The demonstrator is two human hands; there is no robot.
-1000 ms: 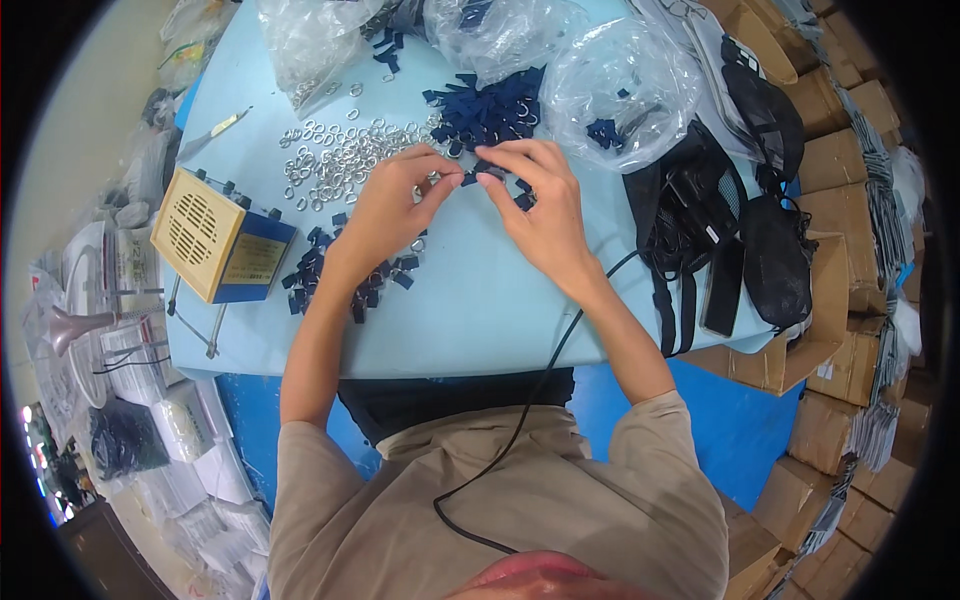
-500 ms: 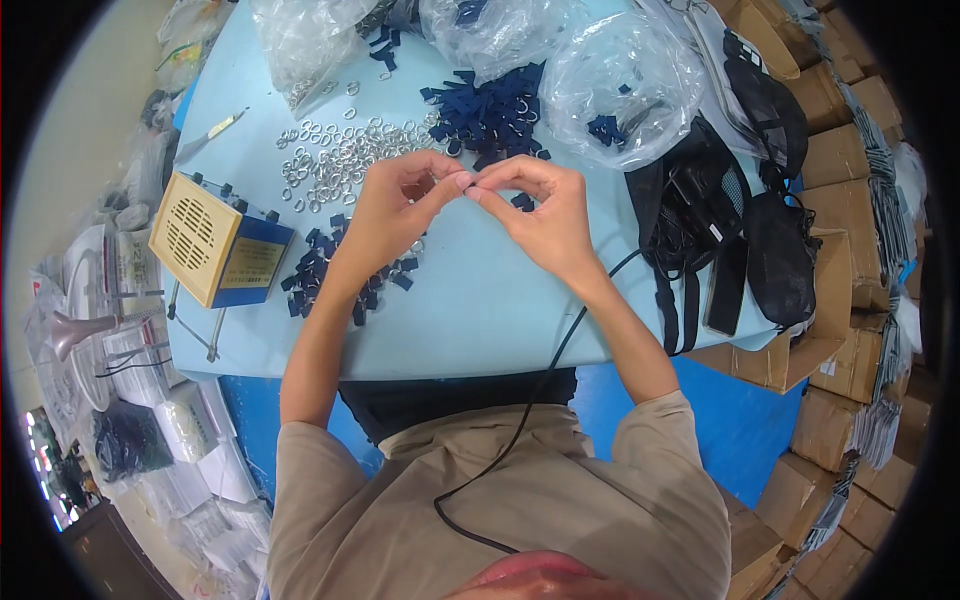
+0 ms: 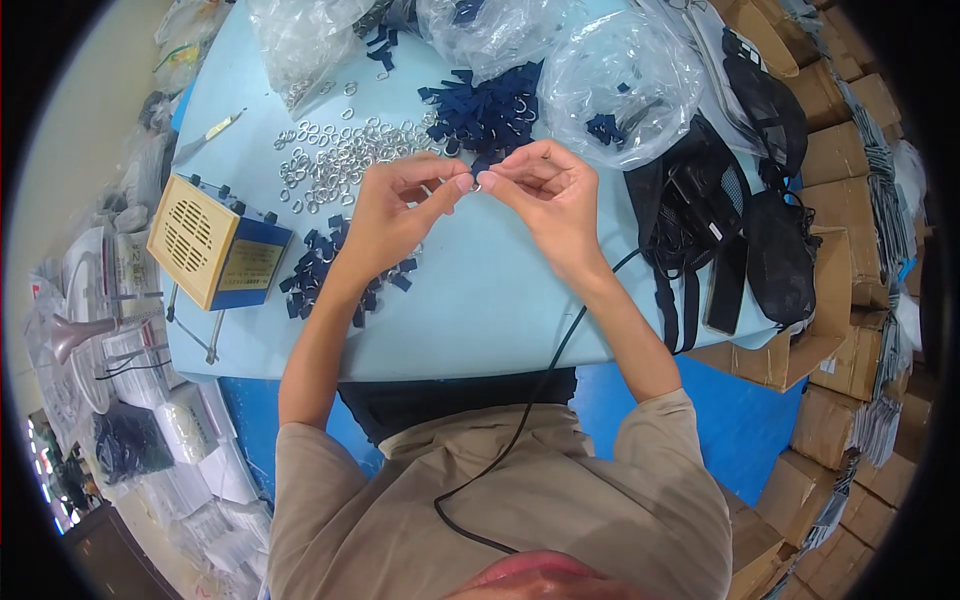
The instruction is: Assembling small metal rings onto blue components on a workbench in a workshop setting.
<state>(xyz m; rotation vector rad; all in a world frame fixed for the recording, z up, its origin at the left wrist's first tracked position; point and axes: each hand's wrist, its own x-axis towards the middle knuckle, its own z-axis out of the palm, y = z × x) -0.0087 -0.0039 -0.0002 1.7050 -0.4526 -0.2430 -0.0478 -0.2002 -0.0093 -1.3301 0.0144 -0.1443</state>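
Head view: opened a narrow gap between left hand [image 3: 395, 215] and right hand [image 3: 557, 215] after meeting fingertip-to-fingertip half a second ago. Apparently pinching small dark piece [image 3: 476, 185] between both, nearer than navy webbing pile [image 3: 485, 108]. Judged mid-handling, not released.

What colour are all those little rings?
Silver; the little rings show best in the head view.

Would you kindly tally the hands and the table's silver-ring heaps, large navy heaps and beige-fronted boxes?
Left hand, right hand: 2
Silver-ring heap: 1
Far navy heap, near navy heap: 2
Beige-fronted box: 1
Total: 6
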